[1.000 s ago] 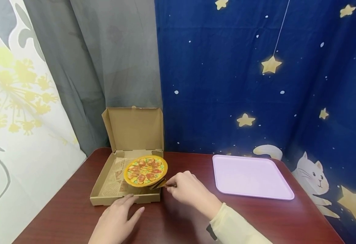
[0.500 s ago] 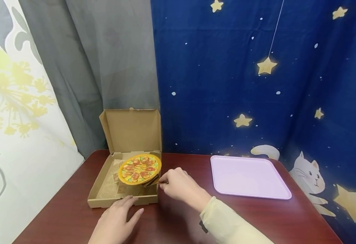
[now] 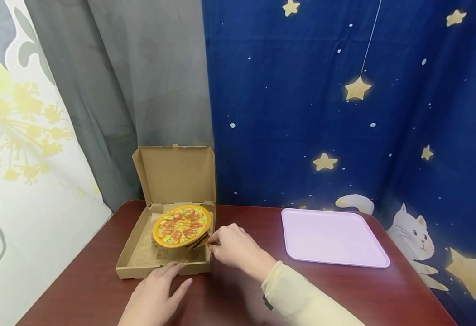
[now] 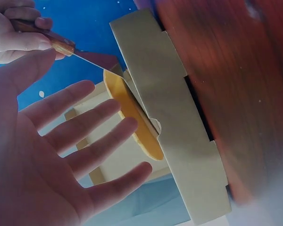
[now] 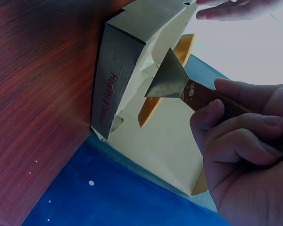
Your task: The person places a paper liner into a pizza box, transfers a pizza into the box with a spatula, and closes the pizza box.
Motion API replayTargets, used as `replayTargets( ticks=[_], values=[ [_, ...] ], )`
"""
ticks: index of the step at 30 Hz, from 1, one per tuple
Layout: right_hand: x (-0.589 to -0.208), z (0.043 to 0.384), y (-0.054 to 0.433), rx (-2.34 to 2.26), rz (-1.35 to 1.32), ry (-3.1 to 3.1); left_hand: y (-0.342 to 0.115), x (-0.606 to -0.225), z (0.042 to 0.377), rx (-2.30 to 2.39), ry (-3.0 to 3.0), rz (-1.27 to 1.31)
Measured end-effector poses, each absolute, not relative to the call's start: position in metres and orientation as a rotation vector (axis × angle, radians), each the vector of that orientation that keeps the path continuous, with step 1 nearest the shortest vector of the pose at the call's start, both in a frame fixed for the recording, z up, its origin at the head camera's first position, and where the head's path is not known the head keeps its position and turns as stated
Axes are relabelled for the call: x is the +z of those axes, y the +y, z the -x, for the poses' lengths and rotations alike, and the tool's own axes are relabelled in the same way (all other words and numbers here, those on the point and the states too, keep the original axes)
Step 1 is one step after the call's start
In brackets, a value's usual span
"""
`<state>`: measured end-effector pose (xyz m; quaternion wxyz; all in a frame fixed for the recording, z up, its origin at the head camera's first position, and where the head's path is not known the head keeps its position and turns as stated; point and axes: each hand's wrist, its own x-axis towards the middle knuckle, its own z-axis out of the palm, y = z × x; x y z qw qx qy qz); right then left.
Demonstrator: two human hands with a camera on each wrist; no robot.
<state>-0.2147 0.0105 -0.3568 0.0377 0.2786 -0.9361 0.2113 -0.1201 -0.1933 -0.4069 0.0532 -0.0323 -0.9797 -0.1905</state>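
Note:
A round pizza [image 3: 182, 226] with a yellow-orange rim lies tilted over the open cardboard pizza box [image 3: 133, 272]. Under its right edge is the metal blade of a spatula [image 5: 170, 77], which has a wooden handle. My right hand [image 3: 233, 244] grips that handle [image 5: 205, 98], just over the box's right wall. In the left wrist view the pizza [image 4: 120, 96] shows edge-on behind the box's front wall, close to the blade. My left hand [image 3: 154, 294] is at the front wall, fingers spread and straight, holding nothing.
Printed paper [image 3: 144, 253] lines the box, and its lid [image 3: 176, 174] stands upright at the back. A pale purple tray [image 3: 333, 237] lies on the dark red table [image 3: 246, 290] to the right. Grey and blue star-patterned curtains [image 3: 278, 113] hang behind.
My right hand has moved left with the spatula, carrying the pizza further over the box. My left hand has stayed at the front wall. The head view has shifted slightly.

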Motion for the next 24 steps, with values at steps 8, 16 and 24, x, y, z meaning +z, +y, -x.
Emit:
replayTargets(
  ticks=[8, 16, 24],
  values=[
    [-0.363, 0.215, 0.007, 0.601, -0.86, -2.864, -0.194, -0.408, 0.119, -0.589, -2.996, 0.073],
    [-0.367, 0.212, 0.001, 0.572, -0.872, -2.874, -0.195, -0.408, 0.119, -0.597, -2.995, 0.07],
    [-0.378, 0.213, -0.002, 0.518, -0.897, -2.837, -0.198, -0.409, 0.119, -0.599, -2.996, 0.065]
  ],
)
